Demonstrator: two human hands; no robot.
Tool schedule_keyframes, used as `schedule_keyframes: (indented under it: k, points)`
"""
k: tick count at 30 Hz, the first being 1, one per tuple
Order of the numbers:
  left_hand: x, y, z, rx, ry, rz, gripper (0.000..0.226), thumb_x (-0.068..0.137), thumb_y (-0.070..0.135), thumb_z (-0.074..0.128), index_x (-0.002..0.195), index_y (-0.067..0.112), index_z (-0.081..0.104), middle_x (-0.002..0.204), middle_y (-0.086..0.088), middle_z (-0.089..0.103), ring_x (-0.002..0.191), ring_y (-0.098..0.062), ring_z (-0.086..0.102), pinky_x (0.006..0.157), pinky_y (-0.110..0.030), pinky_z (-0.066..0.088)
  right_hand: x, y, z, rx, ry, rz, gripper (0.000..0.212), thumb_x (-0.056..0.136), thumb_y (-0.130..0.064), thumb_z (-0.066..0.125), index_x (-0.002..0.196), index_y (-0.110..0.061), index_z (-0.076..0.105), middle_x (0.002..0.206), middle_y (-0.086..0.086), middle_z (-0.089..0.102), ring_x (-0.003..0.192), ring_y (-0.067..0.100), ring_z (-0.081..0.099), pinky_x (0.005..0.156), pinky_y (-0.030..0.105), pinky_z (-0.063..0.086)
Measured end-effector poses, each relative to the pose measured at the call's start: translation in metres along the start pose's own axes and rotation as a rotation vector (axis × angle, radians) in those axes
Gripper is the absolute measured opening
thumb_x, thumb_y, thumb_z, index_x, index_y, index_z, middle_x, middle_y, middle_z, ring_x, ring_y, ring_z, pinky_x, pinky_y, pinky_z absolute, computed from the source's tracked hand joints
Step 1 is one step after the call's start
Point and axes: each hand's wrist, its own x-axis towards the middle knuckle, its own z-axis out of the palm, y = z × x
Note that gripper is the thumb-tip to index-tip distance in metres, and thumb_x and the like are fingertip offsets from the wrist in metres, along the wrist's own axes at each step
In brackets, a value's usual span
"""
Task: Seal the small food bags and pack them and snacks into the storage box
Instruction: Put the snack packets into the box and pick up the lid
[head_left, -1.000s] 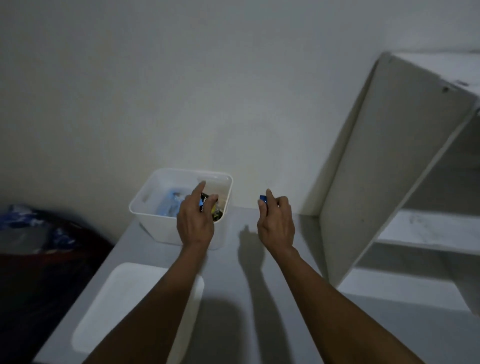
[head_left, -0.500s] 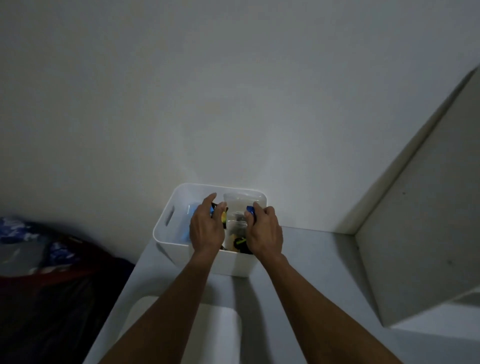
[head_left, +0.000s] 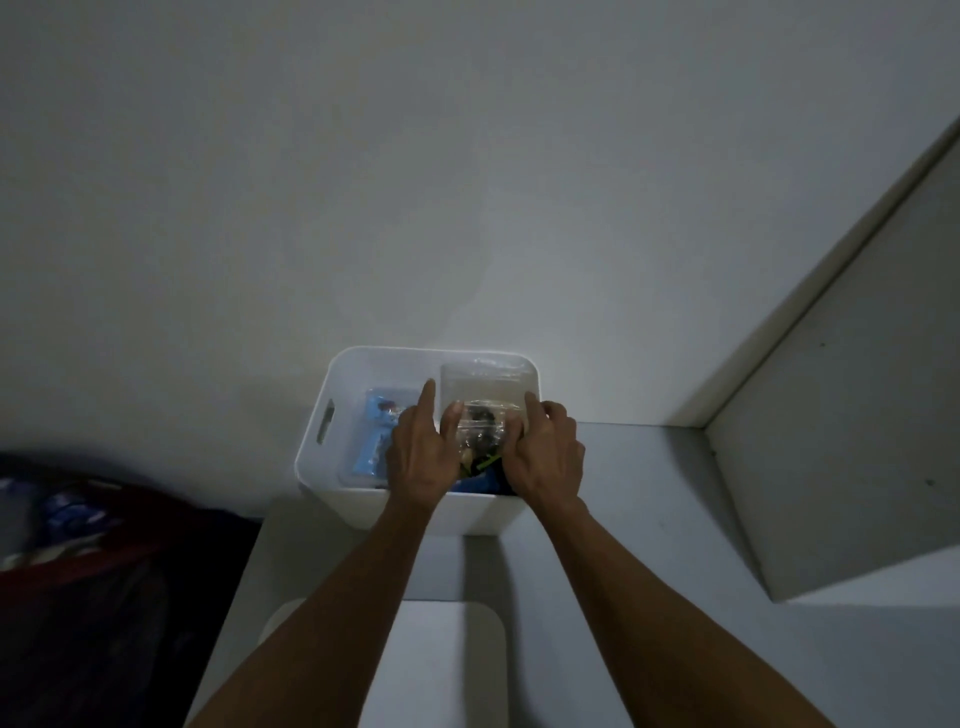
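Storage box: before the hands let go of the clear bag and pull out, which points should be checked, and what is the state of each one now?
1. Clear bag is inside the storage box, not over the rim: ok.
2. Both hands on the bag: ok; left hand and right hand press on it from each side.
3. Bag seal closed: cannot tell; too dim and partly covered.
4. Room left in the box: ok; the light blue packet lies at the left, with bare floor behind it.
5. Lid within reach: ok; it lies on the table, near the person.
6. Box steady on the table: ok; it stands flat against the wall.
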Motion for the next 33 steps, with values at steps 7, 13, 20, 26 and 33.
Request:
schedule_keyframes:
  k: [7,13,20,26,33]
  points:
    - [-0.053,0.006,-0.030,-0.129,0.098,0.053,0.059,0.099,0.053,0.038,0.151,0.023,0.033,0.152,-0.010,0.040,0.139,-0.029,0.037,0.113,-0.044,0.031,-0.049,0.009,-0.028,0.158,-0.003,-0.033,0.047,0.102,-0.032,0.038,0.147,-0.020,0.037,0.142,0.012,0.045,0.128,0.031,0.042,0.101,0.045,0.040]
    - [-0.144,-0.014,-0.053,-0.192,0.197,0.067,0.054,0.098,0.050,0.043,0.142,0.018,0.046,0.139,-0.011,0.051,0.126,-0.026,0.050,0.107,-0.043,0.041,-0.127,0.034,-0.035,0.376,0.007,-0.004,0.044,0.102,-0.035,0.044,0.143,-0.019,0.045,0.137,0.011,0.051,0.126,0.028,0.049,0.102,0.042,0.044]
    - [-0.249,-0.110,-0.054,-0.129,0.225,0.023,0.052,0.094,0.044,0.054,0.128,0.006,0.058,0.120,-0.015,0.063,0.109,-0.032,0.061,0.093,-0.042,0.051,-0.235,0.083,0.014,0.391,-0.139,0.133,0.051,0.100,-0.041,0.046,0.146,-0.018,0.042,0.144,0.013,0.048,0.129,0.030,0.050,0.107,0.046,0.043]
    - [-0.283,-0.199,-0.066,0.123,0.049,-0.248,0.066,0.092,0.054,0.050,0.147,0.018,0.040,0.145,-0.015,0.044,0.134,-0.034,0.039,0.105,-0.053,0.037,-0.297,0.098,0.058,0.321,-0.241,0.240,0.053,0.101,-0.037,0.047,0.148,-0.014,0.040,0.149,0.011,0.046,0.136,0.028,0.042,0.112,0.039,0.034]
    - [-0.261,-0.266,-0.065,0.261,-0.112,-0.367,0.075,0.092,0.055,0.052,0.154,0.030,0.018,0.159,-0.015,0.020,0.143,-0.036,0.022,0.109,-0.057,0.027,-0.313,0.095,0.115,0.285,-0.201,0.337,0.062,0.099,-0.038,0.050,0.152,-0.014,0.030,0.151,0.013,0.043,0.137,0.034,0.040,0.111,0.043,0.033]
